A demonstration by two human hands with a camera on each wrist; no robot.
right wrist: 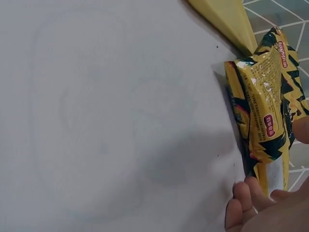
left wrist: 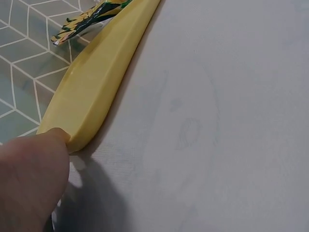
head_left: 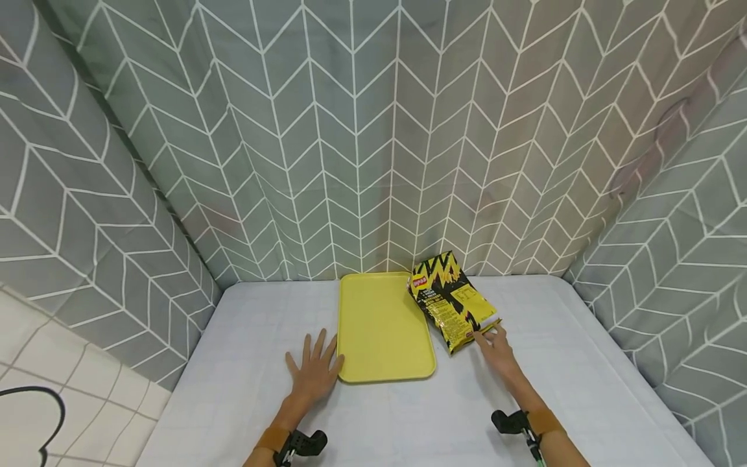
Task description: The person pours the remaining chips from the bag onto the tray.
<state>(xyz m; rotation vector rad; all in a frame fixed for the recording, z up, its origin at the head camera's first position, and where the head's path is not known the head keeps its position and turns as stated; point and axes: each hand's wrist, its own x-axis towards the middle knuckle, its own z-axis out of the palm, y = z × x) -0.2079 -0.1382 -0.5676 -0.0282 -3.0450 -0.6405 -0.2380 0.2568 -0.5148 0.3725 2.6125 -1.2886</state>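
A yellow rectangular tray (head_left: pixel 382 324) lies on the white table. My left hand (head_left: pixel 315 373) rests beside its near left corner, fingers straight and spread, the thumb over the rim. In the left wrist view, the thumb of that hand (left wrist: pixel 34 174) touches the end of the tray (left wrist: pixel 91 92). A yellow and black snack bag (head_left: pixel 446 298) lies tilted, partly over the tray's right edge. My right hand (head_left: pixel 498 357) pinches the near edge of the bag. In the right wrist view, fingers (right wrist: pixel 241 193) meet the lower end of the bag (right wrist: pixel 263 106).
The white table (head_left: pixel 257 331) reaches a grey curtain (head_left: pixel 373 162) with a white chevron pattern at the back. Similar cloth hangs on both sides. White tiles (head_left: pixel 82 376) show at the lower left. Each forearm wears a strapped black camera mount (head_left: pixel 306 444).
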